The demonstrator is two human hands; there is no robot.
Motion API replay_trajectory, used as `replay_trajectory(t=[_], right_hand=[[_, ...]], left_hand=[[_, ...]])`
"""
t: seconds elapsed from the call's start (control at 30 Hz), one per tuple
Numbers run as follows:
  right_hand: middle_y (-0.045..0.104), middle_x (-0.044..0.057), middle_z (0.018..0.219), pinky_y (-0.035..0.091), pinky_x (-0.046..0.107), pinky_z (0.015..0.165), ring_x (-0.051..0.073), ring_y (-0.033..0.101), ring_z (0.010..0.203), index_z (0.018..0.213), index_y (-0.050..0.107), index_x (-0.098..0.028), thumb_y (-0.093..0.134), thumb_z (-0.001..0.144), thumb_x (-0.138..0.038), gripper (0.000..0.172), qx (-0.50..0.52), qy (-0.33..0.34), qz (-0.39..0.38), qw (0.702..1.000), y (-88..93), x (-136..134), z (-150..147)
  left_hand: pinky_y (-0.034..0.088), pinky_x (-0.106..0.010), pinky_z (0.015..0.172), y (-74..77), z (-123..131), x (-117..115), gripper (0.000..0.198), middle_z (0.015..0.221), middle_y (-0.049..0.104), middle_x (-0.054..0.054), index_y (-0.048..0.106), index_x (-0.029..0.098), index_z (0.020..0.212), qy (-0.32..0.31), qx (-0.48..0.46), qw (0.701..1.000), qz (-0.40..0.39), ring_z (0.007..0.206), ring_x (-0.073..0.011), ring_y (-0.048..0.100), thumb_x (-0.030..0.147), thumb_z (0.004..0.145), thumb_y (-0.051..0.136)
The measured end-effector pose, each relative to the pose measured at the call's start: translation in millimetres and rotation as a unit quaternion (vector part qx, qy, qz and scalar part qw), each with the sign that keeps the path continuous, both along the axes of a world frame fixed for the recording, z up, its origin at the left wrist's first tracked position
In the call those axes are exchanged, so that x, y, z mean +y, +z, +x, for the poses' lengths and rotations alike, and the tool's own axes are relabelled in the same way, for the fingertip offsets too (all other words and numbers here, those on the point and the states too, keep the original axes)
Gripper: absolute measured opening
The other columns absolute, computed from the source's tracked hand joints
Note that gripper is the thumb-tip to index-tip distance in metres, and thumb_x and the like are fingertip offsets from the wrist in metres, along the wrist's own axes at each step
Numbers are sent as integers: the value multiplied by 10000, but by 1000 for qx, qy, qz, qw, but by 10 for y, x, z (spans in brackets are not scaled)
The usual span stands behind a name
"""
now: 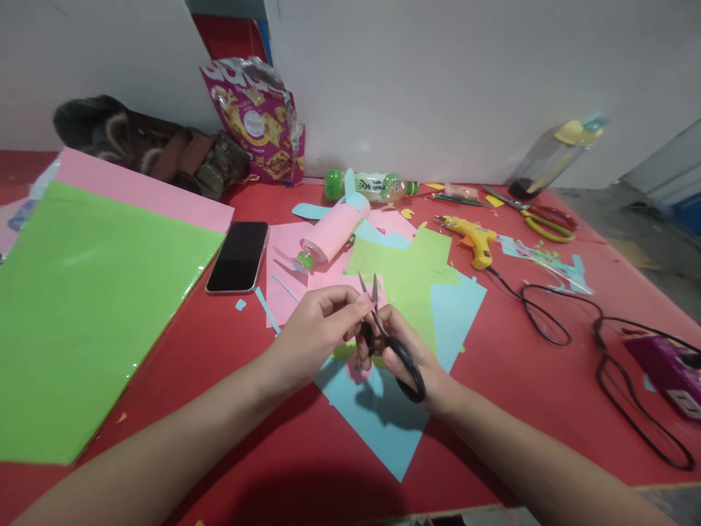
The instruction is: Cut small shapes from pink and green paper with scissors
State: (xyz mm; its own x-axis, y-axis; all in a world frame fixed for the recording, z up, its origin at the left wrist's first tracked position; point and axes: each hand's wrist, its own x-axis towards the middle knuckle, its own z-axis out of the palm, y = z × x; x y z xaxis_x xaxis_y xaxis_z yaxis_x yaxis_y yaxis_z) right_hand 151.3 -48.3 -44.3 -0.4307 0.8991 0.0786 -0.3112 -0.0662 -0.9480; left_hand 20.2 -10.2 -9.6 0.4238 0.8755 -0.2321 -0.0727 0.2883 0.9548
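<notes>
My left hand [323, 325] pinches a small piece of pink paper [365, 300] between thumb and fingers. Close beside it, my right hand [408, 343] grips black-handled scissors [404, 358], their blades pointing away from me and slightly apart. The pink piece lies at the blades; I cannot tell whether they touch it. Below both hands are sheets of light blue paper [399, 446] and green paper [408, 285]. Beyond them lies a bottle wrapped in pink paper [336, 230], with a green cap and blue paper fins.
Left are a black phone [239, 256] and a pack of green paper [104, 307]. A snack bag [257, 120] and a labelled bottle [372, 187] are at the back. On the right lie a yellow glue gun [474, 239], its cord, yellow-handled scissors [548, 223] and a purple box [665, 369].
</notes>
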Motion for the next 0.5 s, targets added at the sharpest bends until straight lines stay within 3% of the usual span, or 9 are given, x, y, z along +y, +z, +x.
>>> replay_trajectory(t=[0.5], right_hand=[[388, -34, 675, 344, 261, 509, 81, 401, 515, 757, 298, -216, 532, 724, -466, 345, -1, -14, -13, 1000, -24, 3, -2]], left_hand=[[295, -176, 420, 11, 1, 3, 242, 463, 362, 56, 408, 147, 510, 7, 4, 1000, -14, 429, -42, 396, 209, 729, 489]])
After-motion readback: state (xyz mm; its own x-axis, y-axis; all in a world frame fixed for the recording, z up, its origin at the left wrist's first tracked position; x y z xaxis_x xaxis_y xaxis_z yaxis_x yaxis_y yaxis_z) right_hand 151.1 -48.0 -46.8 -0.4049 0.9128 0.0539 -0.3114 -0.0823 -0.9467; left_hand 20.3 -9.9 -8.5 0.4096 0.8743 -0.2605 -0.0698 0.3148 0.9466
